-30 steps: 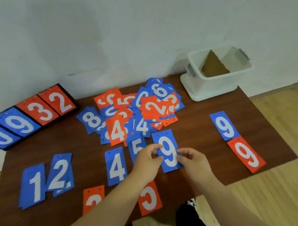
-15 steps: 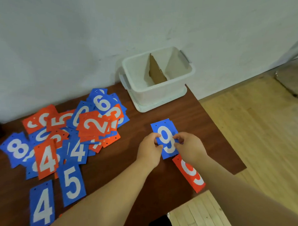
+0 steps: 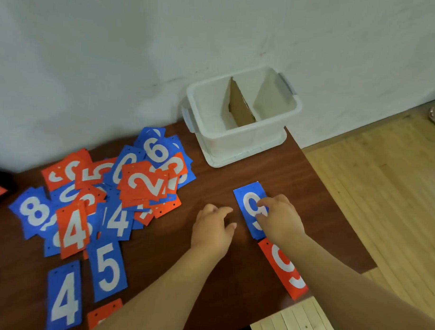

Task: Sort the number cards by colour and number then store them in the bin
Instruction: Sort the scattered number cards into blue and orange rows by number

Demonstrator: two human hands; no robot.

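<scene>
**Left hand off the blue 9; card down above the orange 9**

Since half a sec ago the left hand has let go of the blue 9 card and pulled back to the left. The card now lies flat on the table rather than being pinched between both hands.

Left hand: just beside the card's left edge, not touching it. Fingers loosely bent, thumb out, nothing in it.

Right hand: on top of the card's right half. Bent fingertips sit on the white digit. The card's right edge is hidden under the palm, so can't tell if it's a pinch or only a press.

Blue 9 card: near the table's right side, long axis tilted a bit left at the top. Its lower end touches or just meets the top of the orange 9 card, which runs down towards the table's front-right edge.

White bin: at the back right corner against the wall, well apart from both hands. A cardboard divider splits it into two compartments; no cards seen inside.

Mixed pile of blue & orange cards lies left of the hands, w/ orange 2 and blue 6 on top. Blue 5 and blue 4 lie singly nearer the front.
</scene>
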